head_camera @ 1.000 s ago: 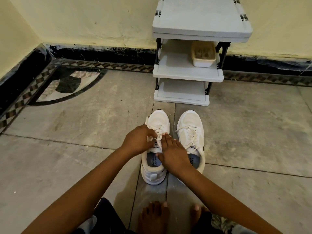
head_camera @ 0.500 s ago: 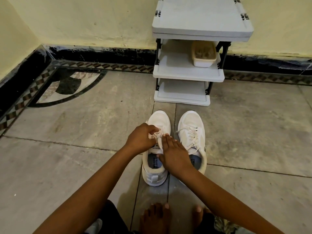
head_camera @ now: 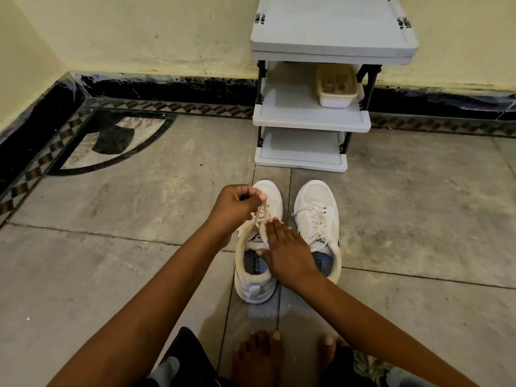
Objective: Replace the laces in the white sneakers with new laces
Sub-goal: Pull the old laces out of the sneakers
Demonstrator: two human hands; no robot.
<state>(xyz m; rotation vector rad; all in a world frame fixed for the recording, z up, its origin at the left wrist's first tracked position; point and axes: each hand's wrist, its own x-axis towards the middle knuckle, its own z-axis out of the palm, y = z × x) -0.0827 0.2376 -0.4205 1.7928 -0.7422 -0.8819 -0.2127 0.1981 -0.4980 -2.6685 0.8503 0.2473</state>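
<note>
Grey stone floor [head_camera: 125, 261] with a dark patterned border runs to a pale yellow wall, where a grey shoe rack [head_camera: 332, 29] stands with a small tub [head_camera: 336, 88] on its middle shelf. Your left hand [head_camera: 237, 203] has its fingers curled tight, pinching the old lace [head_camera: 261, 216] and holding it raised over the toe of the first sneaker [head_camera: 272, 196]. From that pinch the lace runs taut down to the eyelets just below. Just behind the pinch, your right hand [head_camera: 287, 247] lies with straight fingers flat on the tongue, grasping nothing. It seems placed to pin the shoe so the pull draws lace out rather than lifting the shoe. Just beside your pressing hand sits the second sneaker [head_camera: 315, 202], fully laced. No new laces are in view.
</note>
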